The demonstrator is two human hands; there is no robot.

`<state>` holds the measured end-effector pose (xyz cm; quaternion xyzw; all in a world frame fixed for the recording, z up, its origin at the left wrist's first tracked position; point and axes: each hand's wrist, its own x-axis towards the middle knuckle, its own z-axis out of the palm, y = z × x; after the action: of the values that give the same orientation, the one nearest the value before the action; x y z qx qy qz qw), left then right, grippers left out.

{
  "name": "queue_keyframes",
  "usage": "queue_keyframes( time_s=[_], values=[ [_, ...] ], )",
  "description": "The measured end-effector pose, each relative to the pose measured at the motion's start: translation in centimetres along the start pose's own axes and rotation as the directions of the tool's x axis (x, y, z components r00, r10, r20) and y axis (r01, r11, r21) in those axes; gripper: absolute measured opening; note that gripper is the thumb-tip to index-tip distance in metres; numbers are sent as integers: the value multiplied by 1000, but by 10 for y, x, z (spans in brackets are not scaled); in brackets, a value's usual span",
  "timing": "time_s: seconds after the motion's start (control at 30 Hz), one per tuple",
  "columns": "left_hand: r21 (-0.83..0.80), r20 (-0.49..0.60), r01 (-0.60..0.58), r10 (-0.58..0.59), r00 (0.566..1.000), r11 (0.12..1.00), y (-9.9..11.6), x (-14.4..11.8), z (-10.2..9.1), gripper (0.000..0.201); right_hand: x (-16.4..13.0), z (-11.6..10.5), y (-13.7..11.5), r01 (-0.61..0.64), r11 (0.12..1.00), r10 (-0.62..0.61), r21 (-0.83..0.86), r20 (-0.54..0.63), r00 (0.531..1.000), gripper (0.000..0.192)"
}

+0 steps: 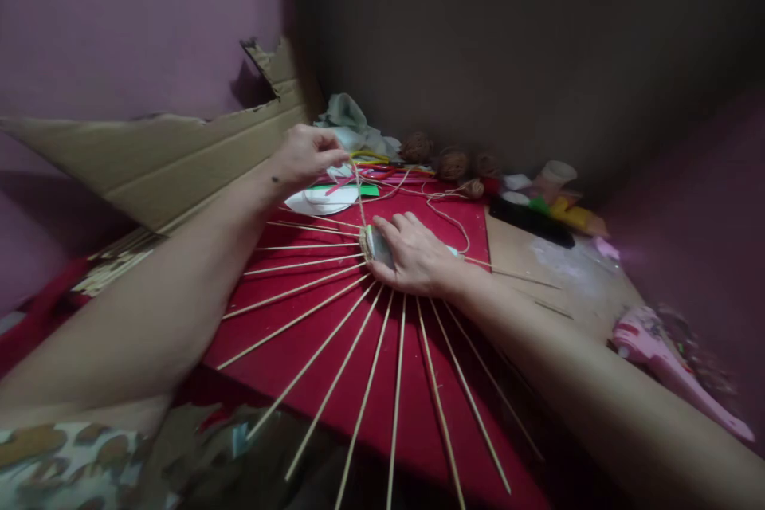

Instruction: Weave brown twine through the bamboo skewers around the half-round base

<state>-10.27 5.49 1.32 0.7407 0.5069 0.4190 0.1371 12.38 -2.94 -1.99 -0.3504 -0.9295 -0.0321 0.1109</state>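
Thin wooden sticks (364, 398) spread like spokes from a small round centre piece (381, 249) above a red surface. My right hand (415, 256) grips this centre piece, its thumb and fingers covering much of the top. Raised to the upper left, my left hand (307, 155) is closed in a pinch on a strand of twine (359, 195). The strand runs taut down to the left edge of the centre, where a twine wrapping (363, 245) shows. Sticks beneath my right hand and forearm are partly hidden.
Balls of brown twine (453, 164) sit at the back, beside coloured strips (388, 172) and a white oval piece (323, 200). Torn cardboard (179, 159) leans at left. A pink glue gun (663, 358) lies right, near a black item (529, 221). Loose twine (448, 219) trails across the red cloth.
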Motion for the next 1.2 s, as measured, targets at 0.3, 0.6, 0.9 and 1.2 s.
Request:
queue_keyframes(
  time_s=[0.3, 0.6, 0.9, 1.2],
  values=[
    [144, 25, -5, 2, 1000, 990, -8, -3, -5, 20, 10, 7, 33, 243, 961, -234, 135, -74, 969, 48],
    [370, 86, 40, -77, 993, 928, -10, -5, -1, 21, -3, 5, 11, 105, 970, -30, 218, -320, 947, 17],
    [102, 698, -48, -37, 716, 994, 47, -31, -7, 24, -12, 4, 11, -197, 745, 328, 637, -93, 940, 22],
    [49, 737, -320, 182, 651, 946, 33, -51, 17, 18, -9, 0, 17, -222, 668, 329, 711, -15, 944, 21]
  ],
)
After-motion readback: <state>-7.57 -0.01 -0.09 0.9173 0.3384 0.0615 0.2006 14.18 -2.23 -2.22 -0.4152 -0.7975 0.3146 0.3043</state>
